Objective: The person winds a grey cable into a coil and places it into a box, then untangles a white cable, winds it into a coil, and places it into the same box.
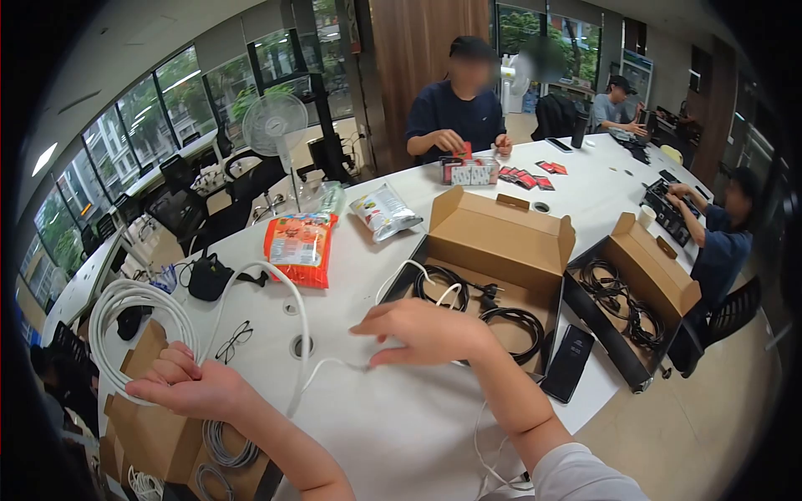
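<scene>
At the left, my left hand (188,386) is closed around a big coil of white cable (102,334), held above an opened cardboard box (146,430) with grey and white cable coils in it. A loose length of the white cable loops over the table to the right. My right hand (426,331) is over the middle of the table, thumb and fingers apart. Close by its thumb lies the thin end of a white cable (334,361). Behind that hand stands an open box (497,238) with black cables (514,330) and a white cable in it.
A second open box (647,263) with black cables stands right, beside a phone (569,363). Behind are an orange snack bag (301,250), a silver bag (384,211) and glasses (235,342). Across the white table (359,438), a person (455,108) handles red packets; others sit right.
</scene>
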Motion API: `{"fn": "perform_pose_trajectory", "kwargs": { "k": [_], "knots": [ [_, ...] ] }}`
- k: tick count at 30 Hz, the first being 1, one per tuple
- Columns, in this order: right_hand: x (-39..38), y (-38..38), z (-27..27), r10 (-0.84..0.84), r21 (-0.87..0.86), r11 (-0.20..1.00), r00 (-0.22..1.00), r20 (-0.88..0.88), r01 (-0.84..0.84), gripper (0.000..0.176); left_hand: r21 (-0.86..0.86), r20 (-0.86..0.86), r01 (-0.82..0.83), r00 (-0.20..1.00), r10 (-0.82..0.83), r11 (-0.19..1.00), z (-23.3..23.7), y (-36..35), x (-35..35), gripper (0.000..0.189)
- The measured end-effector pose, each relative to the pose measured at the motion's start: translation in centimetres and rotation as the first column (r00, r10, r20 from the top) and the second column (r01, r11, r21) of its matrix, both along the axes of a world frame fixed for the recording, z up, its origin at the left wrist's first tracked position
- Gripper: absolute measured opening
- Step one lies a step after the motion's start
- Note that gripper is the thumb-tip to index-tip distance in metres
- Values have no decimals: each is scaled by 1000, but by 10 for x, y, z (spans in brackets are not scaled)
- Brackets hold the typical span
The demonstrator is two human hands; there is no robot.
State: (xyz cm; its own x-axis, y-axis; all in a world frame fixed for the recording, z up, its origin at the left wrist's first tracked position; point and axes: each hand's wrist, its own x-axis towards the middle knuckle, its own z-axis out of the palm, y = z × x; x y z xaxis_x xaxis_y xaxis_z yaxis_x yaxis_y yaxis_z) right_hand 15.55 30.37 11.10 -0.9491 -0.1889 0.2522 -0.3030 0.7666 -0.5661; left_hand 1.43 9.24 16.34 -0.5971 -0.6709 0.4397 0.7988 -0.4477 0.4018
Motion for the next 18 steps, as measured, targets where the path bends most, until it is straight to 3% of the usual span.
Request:
{"fn": "perform_pose_trajectory", "kwargs": {
  "k": [3, 6, 10, 13, 14, 18],
  "knots": [
    [10, -9, 21, 247, -250, 938, 969, -1, -239, 56, -37, -1, 33, 999, -33, 999, -2, 9, 2, 49],
    [16, -10, 22, 355, -575, 711, 912, -206, -406, 66, -80, -44, 138, 989, -142, 987, -10, 19, 2, 51],
    [18, -3, 15, 294, -911, 261, 925, -240, -319, 71, -274, -191, 240, 935, -297, 931, -25, 26, -3, 57],
    [17, 11, 13, 349, -957, -3, 897, -272, -289, 50, -425, -190, 256, 913, -362, 868, -30, 35, 1, 57],
    [16, 11, 13, 281, -965, -87, 924, -260, -246, 43, -479, -208, 294, 877, -433, 827, -33, 37, 0, 57],
    [21, 12, 28, 90, -973, -193, 985, -145, -125, 34, -562, -41, 513, 767, -641, 649, -34, 43, 4, 57]
  ]
}}
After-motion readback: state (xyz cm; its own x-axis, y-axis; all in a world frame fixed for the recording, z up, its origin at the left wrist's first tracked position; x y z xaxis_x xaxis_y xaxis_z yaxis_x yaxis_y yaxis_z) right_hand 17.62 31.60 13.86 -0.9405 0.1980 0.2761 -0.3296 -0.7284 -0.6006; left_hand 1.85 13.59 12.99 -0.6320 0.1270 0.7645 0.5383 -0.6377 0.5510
